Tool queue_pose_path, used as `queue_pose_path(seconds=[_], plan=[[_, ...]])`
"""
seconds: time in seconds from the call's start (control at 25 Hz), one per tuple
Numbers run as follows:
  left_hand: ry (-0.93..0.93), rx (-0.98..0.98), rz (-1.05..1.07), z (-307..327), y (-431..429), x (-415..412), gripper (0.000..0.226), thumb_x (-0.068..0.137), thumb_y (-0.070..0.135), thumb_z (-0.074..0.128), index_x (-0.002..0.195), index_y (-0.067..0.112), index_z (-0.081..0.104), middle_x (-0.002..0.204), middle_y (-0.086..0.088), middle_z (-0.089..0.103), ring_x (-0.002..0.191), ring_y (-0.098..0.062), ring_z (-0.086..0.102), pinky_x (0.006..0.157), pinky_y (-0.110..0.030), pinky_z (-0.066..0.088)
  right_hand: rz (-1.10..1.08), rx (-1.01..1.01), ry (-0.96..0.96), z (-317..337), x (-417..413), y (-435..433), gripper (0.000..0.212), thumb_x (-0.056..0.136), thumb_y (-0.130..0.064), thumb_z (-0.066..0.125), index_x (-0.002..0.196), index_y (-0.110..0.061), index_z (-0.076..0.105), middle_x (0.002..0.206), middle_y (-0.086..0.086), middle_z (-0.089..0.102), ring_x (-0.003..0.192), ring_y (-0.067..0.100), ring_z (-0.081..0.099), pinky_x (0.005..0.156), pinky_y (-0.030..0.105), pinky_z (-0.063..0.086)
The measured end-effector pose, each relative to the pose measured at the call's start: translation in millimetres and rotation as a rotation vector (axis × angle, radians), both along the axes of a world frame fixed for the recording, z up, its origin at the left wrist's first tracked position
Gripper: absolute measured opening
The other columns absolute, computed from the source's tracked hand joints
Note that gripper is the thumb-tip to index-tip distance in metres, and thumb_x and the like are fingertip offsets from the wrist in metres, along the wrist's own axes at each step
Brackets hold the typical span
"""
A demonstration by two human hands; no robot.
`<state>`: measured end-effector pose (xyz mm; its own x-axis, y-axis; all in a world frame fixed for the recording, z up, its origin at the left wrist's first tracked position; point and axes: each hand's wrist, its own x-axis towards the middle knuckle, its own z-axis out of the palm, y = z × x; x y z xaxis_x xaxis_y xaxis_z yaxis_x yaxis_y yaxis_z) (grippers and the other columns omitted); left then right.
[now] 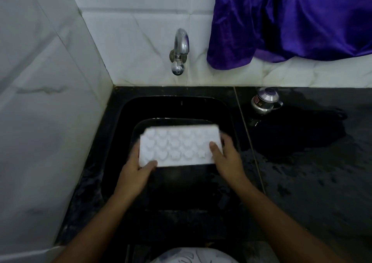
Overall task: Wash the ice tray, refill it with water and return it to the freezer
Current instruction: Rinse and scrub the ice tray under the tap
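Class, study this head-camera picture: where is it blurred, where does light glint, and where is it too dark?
Head view: the white plastic ice tray, the left hand and the right hand look motion-blurred; the chrome wall tap shows bright glints; the black sink is dim, nearly featureless.

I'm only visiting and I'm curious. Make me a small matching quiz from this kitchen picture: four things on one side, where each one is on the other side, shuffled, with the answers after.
Things
1. ice tray
2. tap
3. steel pot
4. purple cloth

Places
A. hanging at the top right
B. standing on the wet black counter, right of the sink
C. held by the left hand and the right hand over the sink
D. fixed to the tiled wall behind the sink

Pairs: 1-C, 2-D, 3-B, 4-A
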<state>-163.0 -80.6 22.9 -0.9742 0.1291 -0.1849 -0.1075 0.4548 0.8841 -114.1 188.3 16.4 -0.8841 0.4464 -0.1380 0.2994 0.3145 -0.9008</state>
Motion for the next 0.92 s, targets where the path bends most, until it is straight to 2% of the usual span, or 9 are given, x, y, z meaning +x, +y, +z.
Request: queue_pose_path(seconds=[0.08, 0.2, 0.28, 0.36, 0.48, 0.56, 0.64, 0.8, 0.92], plan=[[-0.121, 0.024, 0.018, -1.5, 4.5, -0.2, 0.055, 0.099, 0.01, 0.066, 0.151, 0.025, 0.057, 0.12, 0.011, 0.075, 0.107, -0.008, 0.068, 0.093, -0.023, 0.048, -0.013, -0.087, -0.111, -2.1, -0.7, 0.6, 0.03, 0.105, -0.038, 0.056, 0.127, -0.019, 0.061, 0.109, -0.008, 0.07, 0.092, 0.007, 0.067, 0.078, 0.025, 0.052], [0.147, 0.011, 0.07, 9.1, 4.4, 10.5, 0.069, 0.104, 0.017, 0.064, 0.163, 0.037, 0.036, 0.148, 0.022, 0.058, 0.131, 0.009, 0.055, 0.106, -0.013, 0.043, -0.007, 0.003, 0.167, 3.4, 5.3, 2.4, 0.042, 0.104, -0.045, 0.055, 0.143, -0.031, 0.049, 0.118, -0.021, 0.069, 0.103, -0.002, 0.068, 0.082, 0.016, 0.055], [0.126, -0.053, 0.039, 5.3, 4.1, 9.5, 0.081, 0.104, 0.021, 0.064, 0.166, 0.046, 0.018, 0.121, 0.035, 0.067, 0.109, 0.017, 0.062, 0.09, -0.005, 0.048, 0.018, -0.039, 0.079, 0.3, 4.0, 6.2, 0.041, 0.106, -0.039, 0.055, 0.145, -0.027, 0.047, 0.121, -0.009, 0.071, 0.093, 0.0, 0.068, 0.076, 0.018, 0.055], [-0.03, -0.002, 0.059, 4.6, 8.6, 7.0, 0.074, 0.103, 0.02, 0.064, 0.162, 0.047, 0.028, 0.103, 0.03, 0.072, 0.097, 0.015, 0.066, 0.082, -0.012, 0.049, 0.028, -0.116, -0.113, -2.0, 2.0, 6.1, 0.034, 0.106, -0.039, 0.054, 0.134, -0.02, 0.056, 0.114, 0.0, 0.071, 0.081, 0.003, 0.066, 0.075, 0.027, 0.056], [0.072, 0.028, 0.069, 1.7, 6.0, 16.6, 0.07, 0.104, 0.023, 0.063, 0.162, 0.046, 0.033, 0.14, 0.042, 0.056, 0.12, 0.027, 0.051, 0.104, -0.006, 0.043, -0.013, 0.009, 0.156, 5.8, 7.2, 2.8, 0.044, 0.103, -0.047, 0.052, 0.144, -0.032, 0.048, 0.123, -0.015, 0.068, 0.106, -0.002, 0.066, 0.088, 0.019, 0.055], [0.05, 0.053, 0.036, 1.3, 5.4, 21.2, 0.069, 0.104, 0.019, 0.063, 0.158, 0.052, 0.036, 0.132, 0.049, 0.056, 0.126, 0.017, 0.055, 0.101, -0.008, 0.046, 0.024, 0.016, 0.138, 4.4, 7.8, 6.2, 0.047, 0.105, -0.042, 0.051, 0.149, -0.03, 0.041, 0.123, -0.016, 0.067, 0.101, 0.0, 0.066, 0.084, 0.02, 0.056], [-0.048, 0.059, 0.043, -0.6, 9.7, 22.8, 0.057, 0.098, 0.024, 0.063, 0.144, 0.056, 0.052, 0.12, 0.043, 0.066, 0.122, 0.0, 0.065, 0.094, -0.021, 0.054, 0.026, -0.108, -0.08, 0.3, 9.5, 4.2, 0.04, 0.107, -0.034, 0.051, 0.144, -0.021, 0.05, 0.112, -0.006, 0.069, 0.083, 0.008, 0.065, 0.074, 0.029, 0.053], [0.068, 0.01, 0.086, -5.4, 5.3, 27.3, 0.068, 0.098, 0.032, 0.06, 0.159, 0.049, 0.036, 0.137, 0.044, 0.057, 0.126, 0.017, 0.055, 0.101, -0.006, 0.045, 0.022, 0.07, 0.09, -0.7, 20.3, 4.3, 0.049, 0.105, -0.047, 0.048, 0.15, -0.029, 0.041, 0.123, -0.017, 0.066, 0.105, -0.001, 0.066, 0.084, 0.019, 0.054], [-0.144, 0.084, 0.101, -13.8, 10.3, 22.5, 0.056, 0.087, 0.028, 0.064, 0.14, 0.045, 0.062, 0.136, 0.014, 0.07, 0.121, -0.009, 0.068, 0.109, -0.034, 0.052, 0.035, -0.069, -0.209, -4.1, 18.4, 4.8, 0.046, 0.107, -0.041, 0.049, 0.146, -0.018, 0.049, 0.114, -0.001, 0.067, 0.101, 0.018, 0.069, 0.083, 0.031, 0.052]])
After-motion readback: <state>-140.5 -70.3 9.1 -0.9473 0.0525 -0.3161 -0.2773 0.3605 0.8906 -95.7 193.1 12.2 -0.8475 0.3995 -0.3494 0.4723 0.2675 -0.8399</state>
